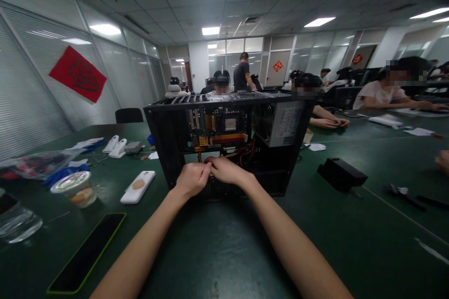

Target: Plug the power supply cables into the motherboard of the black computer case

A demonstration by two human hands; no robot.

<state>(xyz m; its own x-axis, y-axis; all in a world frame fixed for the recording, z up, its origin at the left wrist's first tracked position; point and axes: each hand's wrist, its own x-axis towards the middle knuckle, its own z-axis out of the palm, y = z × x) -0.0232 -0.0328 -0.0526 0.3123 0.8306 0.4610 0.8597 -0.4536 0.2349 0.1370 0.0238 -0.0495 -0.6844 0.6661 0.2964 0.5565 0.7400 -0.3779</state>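
A black computer case [159, 149] stands on the green table with its open side facing me. Inside it are a motherboard [219, 119] at the top and a grey power supply [286, 124] with a fan at the upper right. Red and yellow cables [247, 149] hang below the board. My left hand [193, 177] is closed in front of the lower part of the case, thumb inward. Beside it my right hand [226, 169] is curled, its fingertips meeting the left thumb. What lies between the fingers is hidden.
To the left lie a phone [87, 254] with a green edge, a white case-like object [138, 187], a lidded cup [77, 189] and a clear bottle [16, 219]. A black box-shaped object [342, 175] sits to the right. Other people sit across the green table [224, 252].
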